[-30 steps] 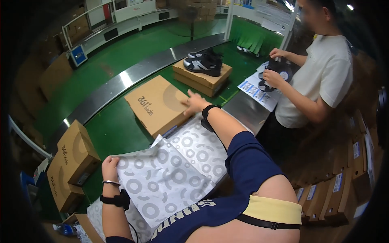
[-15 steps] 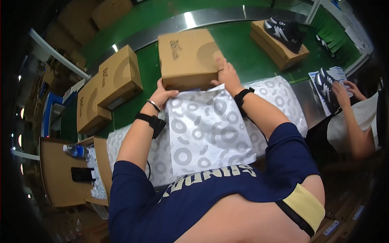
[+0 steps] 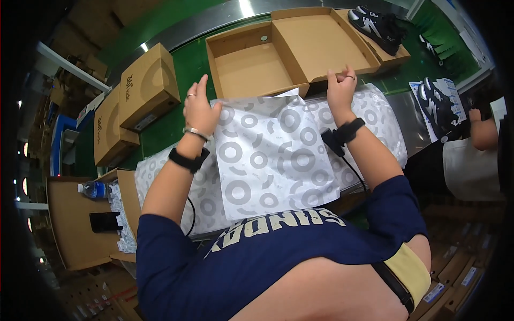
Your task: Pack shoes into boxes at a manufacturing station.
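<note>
In front of me a brown cardboard shoebox [image 3: 251, 64] lies with its lid [image 3: 321, 45] folded back to the right; its inside shows bare cardboard. My left hand [image 3: 201, 111] is at the box's front left corner, fingers stretched upward and holding nothing. At the lid's front edge is my right hand [image 3: 341, 96], its thumb and fingers apart; whether a fingertip touches the lid is hard to see. A sheet of white wrapping paper [image 3: 267, 160] with grey rings lies between my forearms, its top edge against the box front.
Two closed shoeboxes [image 3: 149, 88] stand on the green belt [image 3: 187, 59] at left. A black sneaker [image 3: 375, 29] rests on a box at far right. Another person's hand [image 3: 483, 131] is near a second sneaker [image 3: 439, 107]. An open carton holds a bottle [image 3: 93, 189] and phone [image 3: 106, 222].
The shoebox was closed between my hands; now it is open, its lid swung to the right. My right hand has moved right and my left hand has come off the box.
</note>
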A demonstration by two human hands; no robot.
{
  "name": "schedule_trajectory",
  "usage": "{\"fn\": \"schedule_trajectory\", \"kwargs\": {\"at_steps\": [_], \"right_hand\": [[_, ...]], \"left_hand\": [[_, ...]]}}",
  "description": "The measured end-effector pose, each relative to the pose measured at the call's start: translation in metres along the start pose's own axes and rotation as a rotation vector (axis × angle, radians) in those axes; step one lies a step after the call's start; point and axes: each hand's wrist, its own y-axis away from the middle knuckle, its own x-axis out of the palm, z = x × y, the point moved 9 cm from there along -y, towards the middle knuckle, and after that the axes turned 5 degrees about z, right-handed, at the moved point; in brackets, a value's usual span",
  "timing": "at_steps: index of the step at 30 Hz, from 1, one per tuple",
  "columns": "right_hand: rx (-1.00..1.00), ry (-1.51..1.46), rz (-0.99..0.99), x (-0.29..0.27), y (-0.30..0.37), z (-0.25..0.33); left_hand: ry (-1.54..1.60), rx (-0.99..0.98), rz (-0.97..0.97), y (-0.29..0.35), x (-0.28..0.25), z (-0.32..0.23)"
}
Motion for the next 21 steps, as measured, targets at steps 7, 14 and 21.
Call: {"fn": "schedule_trajectory", "kwargs": {"at_steps": [7,14,21], "right_hand": [[-0.522,0.113,0.896,0.074,0.035,0.112],[-0.24,0.054,0.462,0.013,0.028,0.082],[0.494,-0.401,1.405,-0.001,0.187,0.04]], "left_hand": [[-0.239,0.383,0.318,0.093,-0.01,-0.098],[-0.14,0.13,0.42,0.139,0.007,-0.047],[1.061,-0.277,0.34,0.163,0.042,-0.017]]}}
